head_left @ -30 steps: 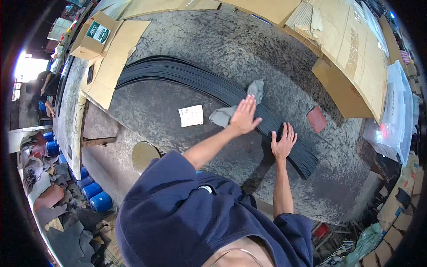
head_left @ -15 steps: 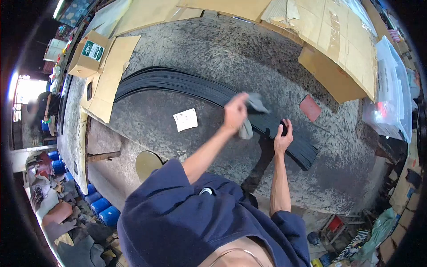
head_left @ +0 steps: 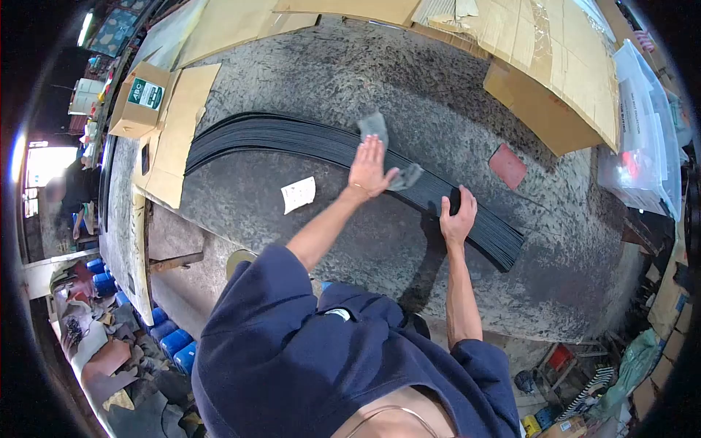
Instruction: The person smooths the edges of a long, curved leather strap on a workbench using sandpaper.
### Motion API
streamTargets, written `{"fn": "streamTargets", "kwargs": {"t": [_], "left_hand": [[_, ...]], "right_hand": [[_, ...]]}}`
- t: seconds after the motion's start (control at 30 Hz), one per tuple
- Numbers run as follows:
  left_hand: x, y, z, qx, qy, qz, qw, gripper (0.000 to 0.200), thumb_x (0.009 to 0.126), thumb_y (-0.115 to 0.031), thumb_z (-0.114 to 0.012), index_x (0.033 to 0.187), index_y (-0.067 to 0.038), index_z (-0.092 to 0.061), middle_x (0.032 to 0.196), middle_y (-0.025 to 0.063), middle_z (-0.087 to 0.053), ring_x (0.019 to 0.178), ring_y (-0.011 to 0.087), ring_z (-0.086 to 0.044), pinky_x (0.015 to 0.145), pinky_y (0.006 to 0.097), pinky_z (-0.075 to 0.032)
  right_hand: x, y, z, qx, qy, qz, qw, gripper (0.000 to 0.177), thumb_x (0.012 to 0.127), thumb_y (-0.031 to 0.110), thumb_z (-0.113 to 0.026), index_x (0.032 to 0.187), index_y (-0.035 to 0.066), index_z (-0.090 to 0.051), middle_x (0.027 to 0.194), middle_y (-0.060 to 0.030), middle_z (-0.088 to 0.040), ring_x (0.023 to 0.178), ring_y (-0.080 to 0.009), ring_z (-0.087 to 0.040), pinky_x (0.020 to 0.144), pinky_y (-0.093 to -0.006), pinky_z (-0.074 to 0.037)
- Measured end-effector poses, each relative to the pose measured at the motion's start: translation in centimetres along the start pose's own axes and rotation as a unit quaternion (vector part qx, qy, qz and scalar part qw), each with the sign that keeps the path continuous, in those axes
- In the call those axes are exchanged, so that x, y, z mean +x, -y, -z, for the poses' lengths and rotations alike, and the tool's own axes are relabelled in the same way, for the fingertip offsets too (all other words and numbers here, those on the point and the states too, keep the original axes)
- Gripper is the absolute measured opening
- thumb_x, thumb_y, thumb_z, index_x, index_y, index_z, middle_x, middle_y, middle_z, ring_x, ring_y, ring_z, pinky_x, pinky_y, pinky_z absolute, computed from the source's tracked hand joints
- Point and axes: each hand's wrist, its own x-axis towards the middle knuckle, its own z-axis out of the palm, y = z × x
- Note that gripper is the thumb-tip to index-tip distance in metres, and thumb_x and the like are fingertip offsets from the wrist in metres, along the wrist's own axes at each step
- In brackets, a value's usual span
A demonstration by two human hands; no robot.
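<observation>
A long curved bundle of thin black strips (head_left: 285, 135) lies across the dark worktable (head_left: 314, 233). Over its middle, my left hand (head_left: 370, 169) is spread flat on a grey cloth (head_left: 374, 127), which sticks out beyond the fingertips and beside the thumb. Nearer the bundle's right end, my right hand (head_left: 460, 214) curves round a small black object (head_left: 455, 198) that is mostly hidden by the fingers. The strips pass beneath both hands.
A white paper (head_left: 298, 195) lies left of my hands, a red sheet (head_left: 507, 166) to the right. Cardboard (head_left: 548, 66) covers the far edge, a clear plastic bin (head_left: 642, 131) stands at right, and a small box (head_left: 140, 100) at left. Another person (head_left: 79, 186) is far left.
My left hand has moved slightly left and flattened from a bunched shape, and the cloth has shifted left with it. My right hand has stayed near the same spot on the strips.
</observation>
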Motion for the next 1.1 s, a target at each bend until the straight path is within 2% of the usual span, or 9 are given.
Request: {"fn": "streamTargets", "kwargs": {"t": [0.07, 0.17, 0.33, 0.5, 0.73, 0.83, 0.9, 0.97, 1.1], "left_hand": [[-0.2, -3.8, -0.1, -0.032, 0.029, -0.032, 0.999, 0.089, 0.096, -0.057, -0.047, 0.150, 0.011, -0.028, 0.160, 0.0286, -0.024, 0.152, 0.0403, -0.018, 0.124, 0.0478, -0.014], [-1.0, -8.3, -0.3, -0.078, 0.045, -0.083, 0.992, 0.085, 0.097, -0.056, -0.046, 0.150, 0.009, -0.031, 0.160, 0.0268, -0.026, 0.152, 0.0395, -0.019, 0.124, 0.0478, -0.015], [-2.0, -11.3, -1.5, -0.096, 0.025, -0.153, 0.983, 0.075, 0.097, -0.046, -0.050, 0.149, 0.006, -0.035, 0.160, 0.0233, -0.030, 0.151, 0.0375, -0.023, 0.124, 0.0477, -0.017], [-2.4, -9.9, -1.1, -0.112, 0.013, -0.195, 0.974, 0.070, 0.099, -0.041, -0.048, 0.150, 0.004, -0.036, 0.160, 0.0212, -0.031, 0.151, 0.0343, -0.024, 0.124, 0.0474, -0.018], [-1.9, 3.7, 0.8, 0.146, -0.001, 0.021, 0.989, 0.056, 0.097, -0.026, -0.044, 0.145, 0.002, -0.045, 0.157, 0.0168, -0.040, 0.147, 0.0286, -0.033, 0.112, 0.0578, -0.029], [-1.4, 10.2, 0.8, 0.009, -0.085, 0.155, 0.984, 0.064, 0.099, -0.031, -0.045, 0.150, 0.007, -0.036, 0.160, 0.0224, -0.031, 0.151, 0.0344, -0.027, 0.119, 0.0590, -0.020], [-0.8, 7.2, -0.5, -0.018, -0.150, 0.168, 0.974, 0.070, 0.097, -0.033, -0.051, 0.149, 0.011, -0.034, 0.159, 0.0288, -0.029, 0.149, 0.0391, -0.027, 0.120, 0.0550, -0.021], [-0.8, -0.1, -0.9, 0.037, -0.157, 0.046, 0.986, 0.067, 0.090, -0.032, -0.058, 0.138, 0.013, -0.045, 0.146, 0.0299, -0.045, 0.141, 0.0401, -0.039, 0.117, 0.0516, -0.029], [-4.1, -17.0, -3.8, -0.136, -0.081, -0.211, 0.965, 0.048, 0.091, -0.017, -0.050, 0.132, 0.008, -0.054, 0.138, 0.0224, -0.055, 0.135, 0.0344, -0.047, 0.115, 0.0470, -0.034]], "right_hand": [[0.2, 1.2, -0.5, -0.211, 0.006, 0.075, 0.975, 0.055, 0.088, 0.031, -0.067, 0.135, 0.005, -0.054, 0.136, -0.0160, -0.056, 0.130, -0.0360, -0.048, 0.115, -0.0528, -0.030], [-0.6, 1.1, 0.0, -0.232, 0.079, 0.053, 0.968, 0.059, 0.087, 0.030, -0.060, 0.140, 0.007, -0.050, 0.142, -0.0155, -0.050, 0.136, -0.0357, -0.042, 0.118, -0.0573, -0.023], [0.3, -0.2, 1.2, -0.184, 0.105, 0.080, 0.974, 0.057, 0.083, 0.021, -0.059, 0.137, 0.006, -0.052, 0.130, -0.0194, -0.053, 0.126, -0.0379, -0.047, 0.112, -0.0559, -0.031], [-0.9, -0.9, 2.8, -0.265, 0.100, 0.079, 0.956, 0.057, 0.091, 0.036, -0.061, 0.141, 0.011, -0.051, 0.135, -0.0185, -0.053, 0.129, -0.0369, -0.047, 0.112, -0.0551, -0.032], [-1.0, -0.6, 2.4, -0.282, 0.092, 0.037, 0.954, 0.052, 0.096, 0.041, -0.057, 0.139, 0.012, -0.054, 0.136, -0.0156, -0.053, 0.131, -0.0344, -0.047, 0.115, -0.0553, -0.029], [-0.9, -0.4, 2.4, -0.280, 0.078, 0.036, 0.956, 0.049, 0.097, 0.040, -0.057, 0.137, 0.012, -0.055, 0.134, -0.0156, -0.054, 0.129, -0.0346, -0.048, 0.115, -0.0550, -0.029], [-0.9, -0.6, 2.1, -0.279, 0.079, 0.031, 0.956, 0.049, 0.097, 0.040, -0.057, 0.137, 0.012, -0.055, 0.134, -0.0154, -0.054, 0.129, -0.0338, -0.047, 0.115, -0.0548, -0.028], [-0.7, -0.7, 2.1, -0.260, 0.065, 0.026, 0.963, 0.046, 0.099, 0.035, -0.055, 0.137, 0.010, -0.055, 0.131, -0.0152, -0.057, 0.128, -0.0336, -0.049, 0.116, -0.0536, -0.028], [-0.7, -1.4, 3.0, -0.019, -0.020, -0.076, 0.997, 0.043, 0.102, 0.020, -0.050, 0.139, -0.002, -0.049, 0.130, -0.0182, -0.062, 0.122, -0.0328, -0.057, 0.116, -0.0461, -0.031]]}}
